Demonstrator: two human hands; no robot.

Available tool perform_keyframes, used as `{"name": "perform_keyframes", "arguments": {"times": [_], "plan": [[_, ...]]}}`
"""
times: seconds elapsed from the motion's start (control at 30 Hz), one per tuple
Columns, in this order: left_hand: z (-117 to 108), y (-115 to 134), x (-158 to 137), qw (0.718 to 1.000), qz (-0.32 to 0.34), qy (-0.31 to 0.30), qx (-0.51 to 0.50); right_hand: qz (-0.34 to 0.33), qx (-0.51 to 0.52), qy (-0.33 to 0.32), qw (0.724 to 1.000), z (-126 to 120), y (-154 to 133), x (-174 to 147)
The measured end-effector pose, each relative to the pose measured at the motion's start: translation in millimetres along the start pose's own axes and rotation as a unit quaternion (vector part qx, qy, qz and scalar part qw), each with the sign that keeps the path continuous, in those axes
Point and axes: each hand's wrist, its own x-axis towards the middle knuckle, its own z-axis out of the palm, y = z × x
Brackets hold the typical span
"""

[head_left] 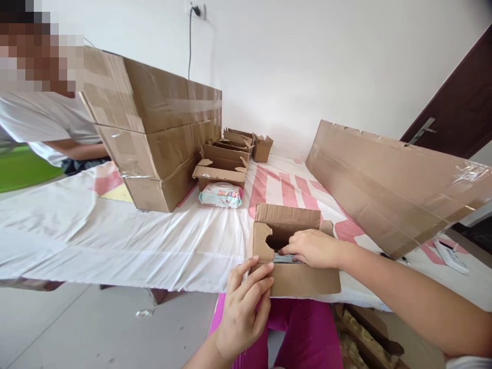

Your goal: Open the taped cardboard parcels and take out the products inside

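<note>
two grips at one small box

one small open box [305, 279] sits at the near edge of the cloth-covered surface [154, 246]. the left grip [246, 310] is not closed; its fingers lie spread on the box's left front corner. the right grip [313, 248] has its fingers inside, by a pale blue-gray thing [282, 258] (part of it is hidden), so i cannot tell if they pinch anything.

to do this well, hold the box still on the left, go in softly on the right, and don't bend the flaps.

now count: two grips, one small open box, one soft packet [221, 196], and one big cardboard piece [376, 179] on the right. behind the packet i see at least three open boxes [225, 154]. the big taped boxes [165, 113] stand three high; i can't count them all. one other person [34, 115] is at the far left.
</note>
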Motion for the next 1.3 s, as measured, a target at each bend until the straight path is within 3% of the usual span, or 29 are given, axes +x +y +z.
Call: {"name": "perform_keyframes", "arguments": {"times": [0.13,0.27,0.47,0.53,0.7,0.8,0.87,0.9,0.97,1.03,1.1,1.2,1.3], "plan": [[0,4,3,0.994,-0.095,0.007,0.046,-0.084,0.091,0.042,0.991,-6,-1,17],[2,1,6,0.984,-0.171,-0.045,0.018,-0.063,0.056,0.133,0.987,-5,-14,31],[1,-16,6,0.982,-0.177,-0.064,0.027,-0.022,0.053,0.070,0.996,13,-16,57],[-2,-20,6,0.982,-0.171,-0.074,0.033,-0.030,0.056,0.080,0.995,16,-12,59],[-9,-22,5,0.986,-0.130,-0.079,0.066,-0.041,-0.007,0.172,0.984,20,17,35],[-10,-18,-2,0.989,-0.095,-0.065,0.090,-0.003,-0.075,0.280,0.957,27,34,10],[-9,-14,-9,0.989,-0.081,-0.055,0.108,-0.034,-0.106,0.309,0.945,31,33,-2],[-9,-12,-12,0.989,-0.077,-0.049,0.117,-0.068,-0.111,0.287,0.949,33,29,-5],[-8,-7,-19,0.988,-0.070,-0.038,0.131,-0.111,-0.099,0.177,0.973,37,16,-6],[-8,-4,-26,0.987,-0.063,-0.028,0.142,-0.064,-0.066,0.046,0.995,40,1,-2],[-8,-1,-30,0.987,-0.060,-0.026,0.147,0.030,-0.031,-0.048,0.998,44,-11,3],[-9,3,-32,0.987,-0.060,-0.030,0.147,0.111,-0.015,-0.114,0.987,48,-20,8],[-10,4,-30,0.986,-0.061,-0.025,0.152,0.104,-0.030,-0.119,0.987,48,-23,7]]}}
